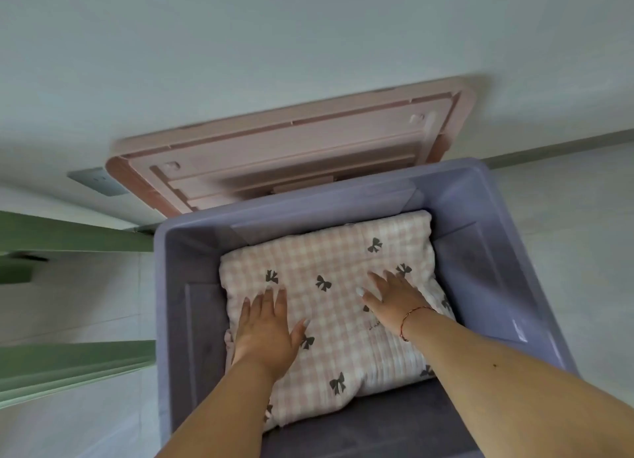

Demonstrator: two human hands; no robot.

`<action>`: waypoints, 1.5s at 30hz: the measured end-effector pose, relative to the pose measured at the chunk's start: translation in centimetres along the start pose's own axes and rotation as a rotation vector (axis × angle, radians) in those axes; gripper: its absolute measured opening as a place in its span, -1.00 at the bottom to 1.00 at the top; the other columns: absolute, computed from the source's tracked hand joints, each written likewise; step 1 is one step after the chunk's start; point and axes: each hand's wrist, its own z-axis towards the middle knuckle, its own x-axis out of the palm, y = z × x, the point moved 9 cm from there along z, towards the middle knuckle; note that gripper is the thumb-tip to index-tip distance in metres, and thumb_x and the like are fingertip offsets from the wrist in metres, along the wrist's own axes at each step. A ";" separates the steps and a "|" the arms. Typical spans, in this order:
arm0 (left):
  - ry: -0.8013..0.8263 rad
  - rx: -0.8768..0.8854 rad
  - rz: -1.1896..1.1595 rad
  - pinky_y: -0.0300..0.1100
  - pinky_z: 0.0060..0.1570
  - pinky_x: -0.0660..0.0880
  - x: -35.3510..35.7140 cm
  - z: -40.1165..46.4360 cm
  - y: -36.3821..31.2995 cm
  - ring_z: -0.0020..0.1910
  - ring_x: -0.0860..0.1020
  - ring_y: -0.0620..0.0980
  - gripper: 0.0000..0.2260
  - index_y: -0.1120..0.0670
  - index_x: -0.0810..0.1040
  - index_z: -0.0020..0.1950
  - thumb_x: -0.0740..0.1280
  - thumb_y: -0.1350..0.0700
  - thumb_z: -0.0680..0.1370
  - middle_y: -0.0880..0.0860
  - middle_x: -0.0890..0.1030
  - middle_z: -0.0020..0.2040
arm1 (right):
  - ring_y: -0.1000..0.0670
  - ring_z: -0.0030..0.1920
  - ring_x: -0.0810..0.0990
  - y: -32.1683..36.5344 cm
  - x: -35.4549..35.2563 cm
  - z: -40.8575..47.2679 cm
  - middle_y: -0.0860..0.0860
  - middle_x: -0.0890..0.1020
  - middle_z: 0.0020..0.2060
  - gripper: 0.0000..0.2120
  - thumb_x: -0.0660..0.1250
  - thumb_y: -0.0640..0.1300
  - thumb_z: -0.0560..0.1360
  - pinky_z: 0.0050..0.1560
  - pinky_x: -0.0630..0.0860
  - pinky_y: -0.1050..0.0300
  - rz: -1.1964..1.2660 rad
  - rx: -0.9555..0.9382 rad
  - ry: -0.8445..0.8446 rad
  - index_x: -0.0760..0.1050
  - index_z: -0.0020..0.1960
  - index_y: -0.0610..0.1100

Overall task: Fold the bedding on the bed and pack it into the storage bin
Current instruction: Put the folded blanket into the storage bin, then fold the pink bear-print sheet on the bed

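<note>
From my seat, the storage bin [480, 217] looks like smooth lilac plastic with a dull sheen on its walls. The folded bedding [329, 252] inside is soft, crinkled cloth, matt, in pink check with dark bows. At twelve o'clock the pink lid [291, 149] is moulded matt plastic. At nine o'clock I see green painted rails [68, 234], smooth.

Both hands press flat on the folded bedding [329, 286] inside the purple bin [480, 197]: left hand [266, 327] near-left, right hand [394, 296] right. A pink lid [291, 149] leans against the far wall.
</note>
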 end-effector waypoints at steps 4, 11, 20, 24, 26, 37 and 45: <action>0.056 0.019 0.011 -0.09 0.39 0.27 -5.8 -3.3 -1.8 0.33 0.40 0.05 -0.32 0.11 0.00 0.58 -0.26 -0.28 0.58 0.08 0.42 0.37 | -0.05 0.44 0.26 1.5 -4.4 -5.2 -0.03 0.24 0.48 -0.34 -0.05 0.31 0.56 0.30 0.39 0.02 0.137 -0.010 -0.055 0.08 0.54 -0.04; 0.028 -0.042 -0.115 -0.07 -0.16 0.50 -17.9 -8.7 -3.7 -0.02 0.59 0.06 -0.51 0.09 0.23 0.43 -0.07 -0.20 0.64 0.06 0.60 0.10 | 0.03 -0.22 0.52 3.4 -14.0 -14.3 -0.02 0.55 -0.13 -0.54 -0.05 0.19 0.61 -0.32 0.35 0.17 0.235 -0.024 -0.132 0.45 0.09 -0.13; -0.024 -0.010 -0.203 -0.11 -0.31 0.48 -32.7 -16.0 -9.4 -0.26 0.55 0.01 -0.49 0.10 0.18 0.49 -0.04 -0.18 0.65 0.02 0.58 -0.15 | 0.01 -0.31 0.44 2.1 -26.4 -26.1 -0.05 0.48 -0.30 -0.50 -0.12 0.25 0.61 -0.30 0.34 0.16 0.506 0.007 -0.217 0.41 -0.08 -0.08; -0.083 0.026 -0.265 -0.11 -0.34 0.48 -38.9 -18.4 -13.2 -0.30 0.57 0.02 -0.51 0.10 0.21 0.46 -0.02 -0.17 0.65 0.05 0.59 -0.17 | -0.10 -0.05 0.52 0.2 -31.5 -30.9 -0.15 0.58 -0.03 -0.34 -0.05 0.27 0.59 0.03 0.45 0.06 0.864 -0.025 -0.241 0.47 0.27 -0.24; -0.127 0.070 -0.234 -0.04 -0.12 0.54 -42.2 -19.5 -15.6 -0.08 0.60 0.09 -0.57 0.08 0.25 0.45 0.01 -0.12 0.67 0.11 0.61 0.05 | -0.10 -0.13 0.49 -0.9 -34.0 -33.9 -0.29 0.56 -0.09 -0.35 -0.01 0.26 0.58 0.05 0.50 0.06 1.039 -0.043 -0.237 0.48 0.24 -0.28; -0.263 0.287 -0.373 -0.13 -0.03 0.40 -55.6 -25.2 -28.7 -0.09 0.53 -0.02 -0.56 0.03 0.36 0.37 0.01 -0.19 0.64 -0.07 0.60 -0.19 | -0.14 0.09 0.62 -12.4 -42.4 -47.8 -0.17 0.63 -0.04 -0.36 -0.03 0.28 0.58 0.10 0.55 0.05 1.359 -0.040 -0.443 0.51 0.19 -0.24; -0.318 0.588 -0.289 0.00 0.10 0.53 -60.4 -30.4 -40.5 -0.05 0.62 0.01 -0.52 -0.01 0.40 0.32 -0.02 -0.28 0.60 0.02 0.65 -0.05 | -0.11 -0.03 0.63 -21.6 -41.9 -59.6 -0.15 0.63 -0.09 -0.36 0.00 0.31 0.56 0.20 0.52 -0.05 1.533 0.029 -0.741 0.53 0.11 -0.22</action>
